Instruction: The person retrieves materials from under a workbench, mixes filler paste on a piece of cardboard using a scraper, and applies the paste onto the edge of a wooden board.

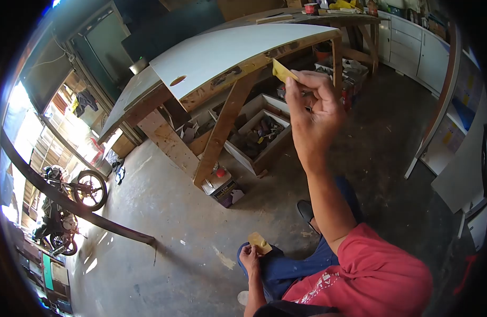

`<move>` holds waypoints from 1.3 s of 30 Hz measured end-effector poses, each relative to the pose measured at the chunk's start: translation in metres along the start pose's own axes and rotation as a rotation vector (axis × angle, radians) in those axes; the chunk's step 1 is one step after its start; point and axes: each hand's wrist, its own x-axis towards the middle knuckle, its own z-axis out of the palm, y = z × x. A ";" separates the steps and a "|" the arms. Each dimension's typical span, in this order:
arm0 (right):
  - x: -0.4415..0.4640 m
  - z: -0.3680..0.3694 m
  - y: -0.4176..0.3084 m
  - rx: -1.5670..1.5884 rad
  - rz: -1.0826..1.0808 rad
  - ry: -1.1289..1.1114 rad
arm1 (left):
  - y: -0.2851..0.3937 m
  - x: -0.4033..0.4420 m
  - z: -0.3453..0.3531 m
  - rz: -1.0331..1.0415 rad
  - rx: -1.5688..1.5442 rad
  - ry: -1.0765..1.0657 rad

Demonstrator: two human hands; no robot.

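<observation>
My right hand [316, 108] is raised at the front edge of the white tabletop [238, 47], its thumb and fingers pinching a thin yellow putty spreader [283, 71]. The spreader's far end is close to the wooden edge strip [249, 67]; whether it touches I cannot tell. Lower down, by my bent knee, my left hand [249, 258] grips a flat tan-yellow square piece [260, 243] by its edge. A small lump of similar colour shows on that piece. Both pieces are small in view, so their exact material is unclear.
Slanted wooden legs [222, 132] hold up the table. Beneath it are a white-sided box of odds and ends [259, 132] and a metal can [222, 189] with a red cap. A motorbike [87, 190] stands left, beyond a dark curved bar [95, 211]. White cabinets [412, 47] line the back right.
</observation>
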 end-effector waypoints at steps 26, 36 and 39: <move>-0.018 0.002 -0.002 0.456 0.395 0.146 | 0.006 -0.004 0.003 0.002 0.037 0.005; -0.016 0.032 0.036 0.106 -0.244 0.185 | 0.012 -0.006 0.008 0.000 0.083 0.024; -0.012 0.040 0.043 -0.021 -0.399 0.209 | 0.011 -0.006 0.007 -0.008 0.087 0.024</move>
